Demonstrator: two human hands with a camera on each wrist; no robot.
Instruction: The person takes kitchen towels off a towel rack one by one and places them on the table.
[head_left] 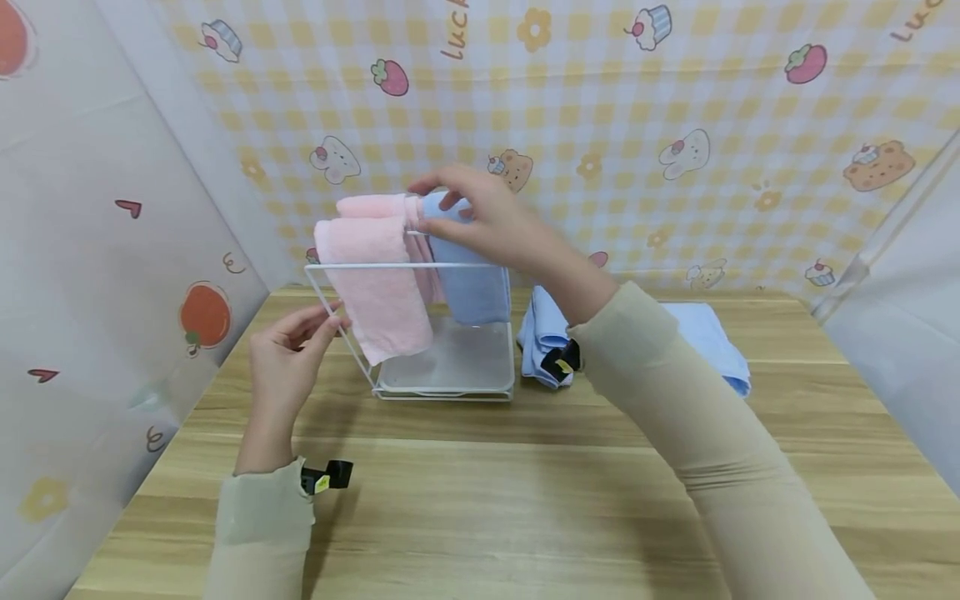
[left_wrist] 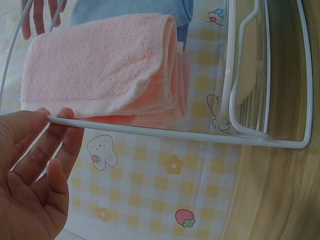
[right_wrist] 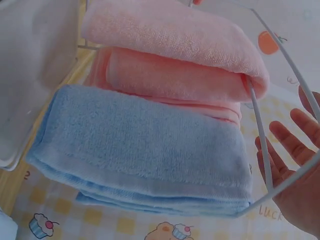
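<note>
A white wire rack with a shallow tray at its base stands on the table. Folded pink towels hang over its left part, one behind another. Beside them, on the right, hangs a folded blue towel. My left hand pinches the rack's left side bar between thumb and fingers, close to the pink towel's edge. Above the blue towel is my right hand, its fingers loosely bent. In the right wrist view that hand shows spread fingers around the upper bars, apart from the cloth.
Right of the rack lies a bunched blue towel, partly behind my right forearm. Farther right is a flat folded blue towel. A patterned backdrop rises behind the wooden table, and another stands at the left.
</note>
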